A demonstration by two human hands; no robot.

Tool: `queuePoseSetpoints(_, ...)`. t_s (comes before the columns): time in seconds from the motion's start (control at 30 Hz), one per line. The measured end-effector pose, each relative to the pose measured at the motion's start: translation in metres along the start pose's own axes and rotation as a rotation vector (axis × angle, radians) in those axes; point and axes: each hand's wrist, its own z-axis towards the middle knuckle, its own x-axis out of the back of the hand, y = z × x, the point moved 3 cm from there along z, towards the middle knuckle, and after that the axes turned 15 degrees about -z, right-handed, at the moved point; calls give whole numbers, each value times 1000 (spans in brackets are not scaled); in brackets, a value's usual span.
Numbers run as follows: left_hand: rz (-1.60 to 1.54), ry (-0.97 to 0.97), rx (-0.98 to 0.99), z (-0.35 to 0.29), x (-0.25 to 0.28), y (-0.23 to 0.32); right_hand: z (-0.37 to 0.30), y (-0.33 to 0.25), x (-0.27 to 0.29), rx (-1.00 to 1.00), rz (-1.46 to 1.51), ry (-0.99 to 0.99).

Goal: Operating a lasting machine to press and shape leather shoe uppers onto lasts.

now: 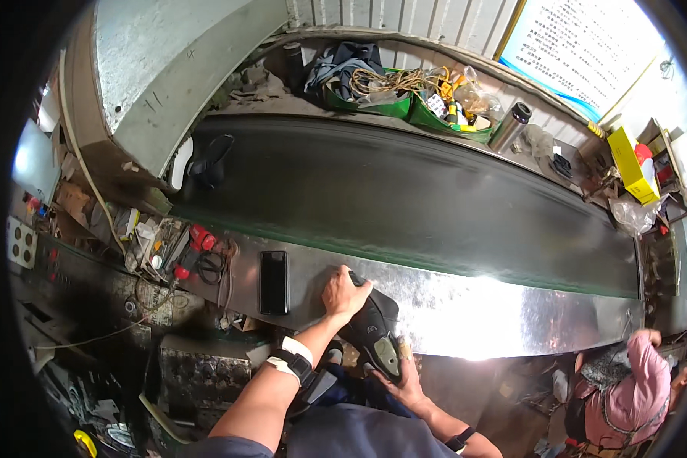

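Note:
A black shoe point(372, 328) with a pale grey-green patch near one end is held between both my hands, slanting over the front edge of the metal ledge point(443, 309). My left hand point(342, 295) is closed round its far end. My right hand point(407, 380) grips the near end beside the pale patch, with the fingers partly hidden beneath. To the left of my left hand, a black phone point(274, 282) lies on the ledge.
Beyond the ledge runs a dark conveyor belt point(404, 191), with a black shoe point(211, 160) at its far left. Green bins point(374, 107) and a steel flask point(510, 127) stand behind it. Red-handled tools point(202, 237) lie at left. Another person point(622, 393) works at lower right.

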Motion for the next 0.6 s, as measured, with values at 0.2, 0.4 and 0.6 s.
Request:
queuePoseSetpoints(0.2,-222,-92,188,14,11,-11,-1,18,-11,11,59,-96)
queuePoseSetpoints(0.4,-445,13,108,-11,65,-22,26,-20,27,-315,938,-316)
queuePoseSetpoints(0.6,-541,194,58,-75,172,-22,79,-90,3,-615,925,-826)
